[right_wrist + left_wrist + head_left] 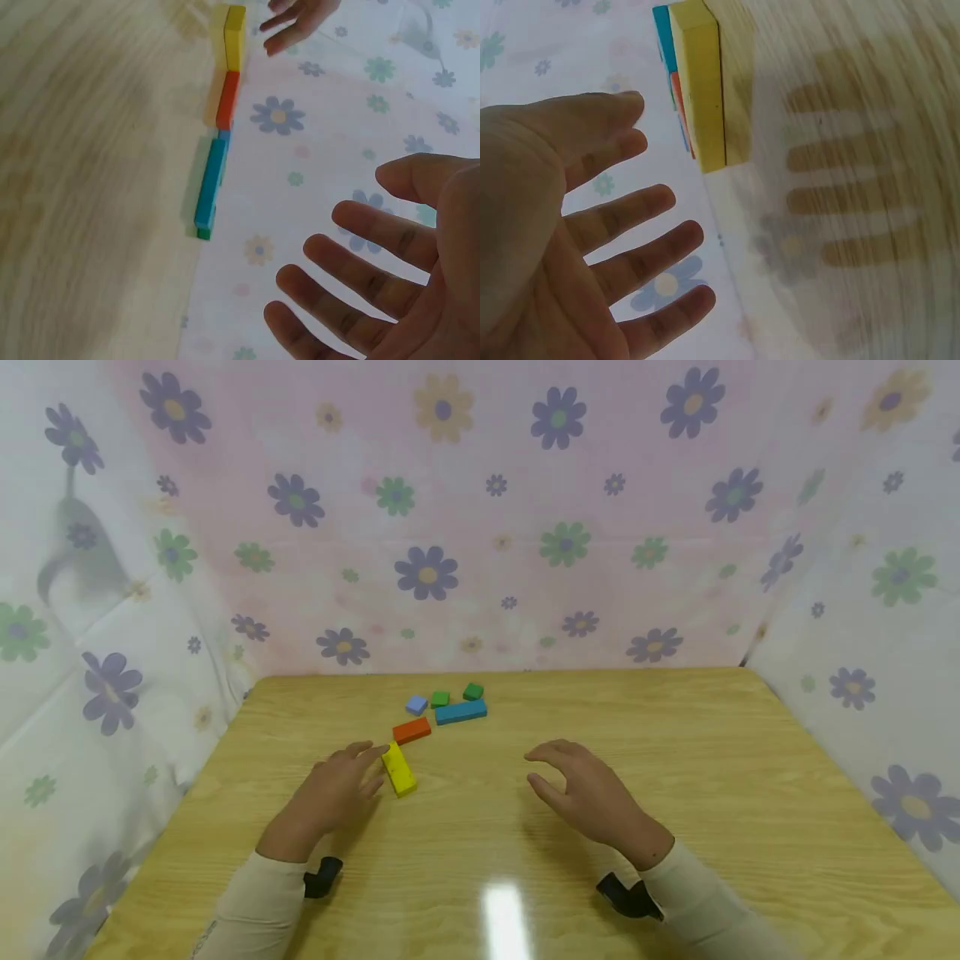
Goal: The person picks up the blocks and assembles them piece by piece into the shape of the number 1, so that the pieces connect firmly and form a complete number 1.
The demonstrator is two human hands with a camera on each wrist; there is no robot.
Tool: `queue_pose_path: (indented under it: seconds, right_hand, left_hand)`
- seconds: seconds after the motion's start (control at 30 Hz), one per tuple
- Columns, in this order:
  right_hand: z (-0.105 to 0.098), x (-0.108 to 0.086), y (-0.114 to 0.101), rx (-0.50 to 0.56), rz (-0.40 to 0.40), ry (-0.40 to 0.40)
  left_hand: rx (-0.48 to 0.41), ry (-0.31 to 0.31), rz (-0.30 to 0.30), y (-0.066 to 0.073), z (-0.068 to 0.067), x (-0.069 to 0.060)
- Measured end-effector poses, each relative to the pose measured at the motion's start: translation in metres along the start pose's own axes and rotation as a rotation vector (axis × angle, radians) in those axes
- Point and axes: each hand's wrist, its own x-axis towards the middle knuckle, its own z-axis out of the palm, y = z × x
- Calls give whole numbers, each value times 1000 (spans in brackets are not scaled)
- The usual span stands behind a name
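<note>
My left hand (339, 787) hovers just left of a yellow block (400, 770), fingers spread and holding nothing. In the left wrist view a gap shows between the fingertips (686, 236) and the yellow block (705, 90). Over the right part of the table, my right hand (588, 789) is held with its fingers apart and nothing in them. Beyond the yellow block lie a red-orange block (412, 731) and a long blue block (461, 712). Behind these sit a small light-blue block (416, 704) and two small green blocks, one on the left (440, 699) and one on the right (473, 692).
The blocks lie on a wood-grain table (675, 727). Flower-patterned cloth (480, 527) stands behind it and along both sides. A bright light reflection (506, 918) shows near the table's front. A black wrist device is on each sleeve.
</note>
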Motion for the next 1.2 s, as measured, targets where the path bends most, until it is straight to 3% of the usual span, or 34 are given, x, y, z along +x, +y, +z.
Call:
queue_pose_path:
  seconds: [0.2, 0.33, 0.53, 0.9, 1.2]
  right_hand:
    - [10, 0, -3, 58, -19, -15]
    - [13, -1, -6, 59, -46, -46]
    - [18, -4, -7, 77, -63, -97]
    - [18, -4, -4, 61, -71, -144]
    - [25, -6, -3, 122, -64, -221]
  left_hand:
    - [-6, 7, 30, 1, 11, 9]
    - [-4, 29, 62, 3, 15, 9]
    - [21, 7, 74, 3, 17, 6]
    - [-28, 29, 99, -3, 21, 2]
    - [-48, 28, 108, -4, 24, 0]
